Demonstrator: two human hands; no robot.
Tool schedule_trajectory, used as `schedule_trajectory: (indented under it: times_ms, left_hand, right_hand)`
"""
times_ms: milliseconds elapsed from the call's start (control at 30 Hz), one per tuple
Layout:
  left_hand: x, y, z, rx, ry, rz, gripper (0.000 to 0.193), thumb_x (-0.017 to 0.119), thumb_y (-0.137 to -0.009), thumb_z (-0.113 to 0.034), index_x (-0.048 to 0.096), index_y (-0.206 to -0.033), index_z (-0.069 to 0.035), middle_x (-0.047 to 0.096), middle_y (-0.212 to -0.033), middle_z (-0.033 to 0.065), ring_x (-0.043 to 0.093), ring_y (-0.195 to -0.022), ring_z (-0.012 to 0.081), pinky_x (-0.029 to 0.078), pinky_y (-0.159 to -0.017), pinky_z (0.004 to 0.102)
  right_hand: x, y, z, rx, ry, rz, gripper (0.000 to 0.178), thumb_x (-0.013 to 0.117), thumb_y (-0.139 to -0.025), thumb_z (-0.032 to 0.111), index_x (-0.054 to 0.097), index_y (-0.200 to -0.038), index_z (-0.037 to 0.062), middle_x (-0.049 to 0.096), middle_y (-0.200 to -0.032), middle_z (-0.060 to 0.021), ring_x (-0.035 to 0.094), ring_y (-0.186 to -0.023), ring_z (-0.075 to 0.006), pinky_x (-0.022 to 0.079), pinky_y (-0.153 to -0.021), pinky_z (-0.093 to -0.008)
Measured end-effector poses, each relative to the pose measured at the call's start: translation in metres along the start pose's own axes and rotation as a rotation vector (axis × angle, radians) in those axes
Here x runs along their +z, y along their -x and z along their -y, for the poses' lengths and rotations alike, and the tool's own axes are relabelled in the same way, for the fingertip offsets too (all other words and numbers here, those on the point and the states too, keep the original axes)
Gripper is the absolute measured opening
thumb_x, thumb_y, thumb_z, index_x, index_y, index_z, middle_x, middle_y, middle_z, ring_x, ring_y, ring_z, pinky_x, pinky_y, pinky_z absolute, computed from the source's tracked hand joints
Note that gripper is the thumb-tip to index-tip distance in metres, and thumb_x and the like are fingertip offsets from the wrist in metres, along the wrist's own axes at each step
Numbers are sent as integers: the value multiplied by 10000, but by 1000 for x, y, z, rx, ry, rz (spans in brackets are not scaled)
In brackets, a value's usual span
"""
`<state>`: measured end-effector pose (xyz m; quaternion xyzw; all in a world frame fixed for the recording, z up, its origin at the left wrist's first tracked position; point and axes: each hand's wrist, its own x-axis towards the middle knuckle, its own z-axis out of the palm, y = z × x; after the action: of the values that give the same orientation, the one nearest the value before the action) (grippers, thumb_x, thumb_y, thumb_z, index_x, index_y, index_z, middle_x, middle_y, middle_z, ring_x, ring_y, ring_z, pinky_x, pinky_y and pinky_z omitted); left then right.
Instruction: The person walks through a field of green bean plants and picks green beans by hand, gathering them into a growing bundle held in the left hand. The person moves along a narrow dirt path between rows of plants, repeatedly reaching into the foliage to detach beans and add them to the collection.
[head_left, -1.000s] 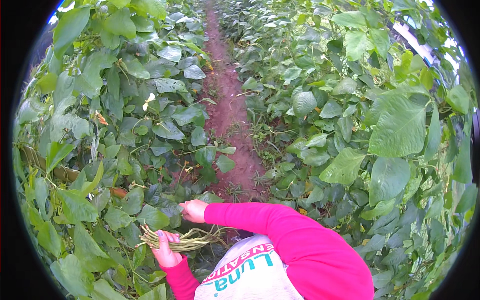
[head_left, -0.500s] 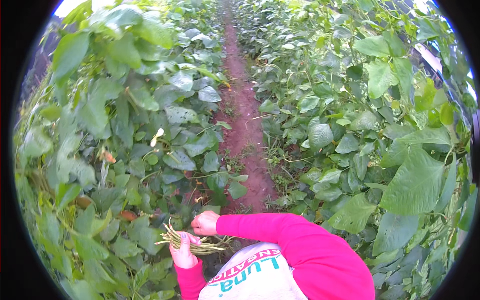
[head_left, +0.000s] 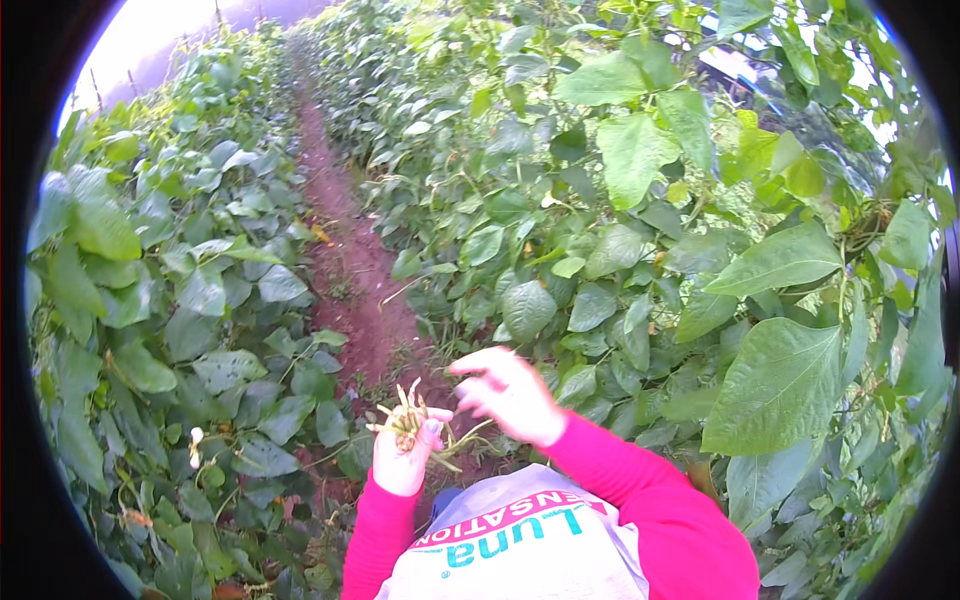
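- I'm outdoors for sure, in what looks like a crop field [head_left: 203, 292]
- bare reddish dirt path [head_left: 355, 250] running off ahead of me
- leafy green plants [head_left: 528, 310] packed thick along both sides of it
- bright sky [head_left: 160, 40] top left, few thin poles [head_left: 97, 90] against it
- slim pods [head_left: 405, 420] bunched in my left hand [head_left: 400, 466]

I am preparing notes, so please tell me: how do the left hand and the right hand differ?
The left hand is closed around a bunch of slender pods; the right hand is open, with nothing visible in it. The left hand sits lower in the picture than the right hand. Both hands are bare and come out of pink sleeves.
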<state>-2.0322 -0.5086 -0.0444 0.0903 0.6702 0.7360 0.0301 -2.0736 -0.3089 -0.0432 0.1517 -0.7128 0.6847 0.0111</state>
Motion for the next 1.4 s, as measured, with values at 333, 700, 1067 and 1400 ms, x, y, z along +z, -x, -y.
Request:
schedule_trajectory:
  times_ms: [333, 700, 1067, 1400]
  left_hand:
    - [26, -86, -25, 93, 242, 132, 195, 566, -979, -211, 524, -910, -33, 644, -826, 81, 562, -671, 108, 467, -654, 256]
    - [9, -162, -18, -54, 257, 294, 559, 617, -922, -113, 380, -1418, -10, 649, -759, 98, 564, -595, 139, 457, -577, 254]
    - [-9, -246, 1, -83, 324, 678, 410, 617, -921, -140, 478, -1272, 22, 639, -788, 97, 624, -702, 180, 513, -672, 303]
    - [-1, -265, -20, -47, 214, 760, 414, 565, -959, -160, 456, -1318, 16, 505, -664, 11, 471, -557, 108, 412, -567, 242]
  right_hand:
    - [-267, 38, -80, -51, 1126, -986, 282, 581, -894, 197, 645, -1114, 33, 655, -1002, -215, 612, -959, -380, 465, -877, -441]
    - [-265, 1, -92, 83, 834, -896, 244, 623, -876, 173, 656, -1078, 41, 695, -1008, -92, 648, -874, -213, 478, -836, -314]
    - [-271, -36, -137, -61, -703, -690, 182, 629, -855, 108, 616, -907, -65, 651, -867, -204, 658, -798, -345, 544, -763, -446]
    - [-238, -73, -139, 71, 338, -1540, 243, 683, -755, 284, 715, -877, 76, 679, -834, -140, 662, -716, -292, 504, -626, -431]
